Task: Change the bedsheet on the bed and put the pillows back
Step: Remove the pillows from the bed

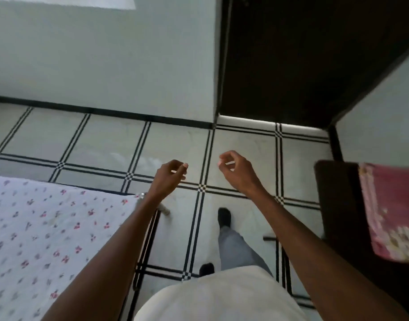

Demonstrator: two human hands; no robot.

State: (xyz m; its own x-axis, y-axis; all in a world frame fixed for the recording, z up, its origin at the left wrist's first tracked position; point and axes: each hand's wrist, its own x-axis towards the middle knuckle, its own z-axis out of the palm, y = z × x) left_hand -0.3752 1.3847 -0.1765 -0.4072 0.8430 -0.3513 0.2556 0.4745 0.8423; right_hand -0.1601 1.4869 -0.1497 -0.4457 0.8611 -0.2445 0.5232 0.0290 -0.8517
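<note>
A white bedsheet with small pink and grey flowers (41, 230) covers the bed at the lower left; its corner ends near a metal bed post (163, 208). My left hand (170, 174) hovers over the floor just past that corner, fingers loosely curled and holding nothing. My right hand (234, 169) is raised at the same height a little to the right, fingers also curled and apart, empty. No pillows are in view.
A dark wooden piece of furniture (338, 205) stands at the right with a pink patterned cloth (391, 212) on it. A dark doorway (291, 61) opens ahead at the right. The tiled floor (106, 144) runs to a pale wall (106, 61). My feet are below.
</note>
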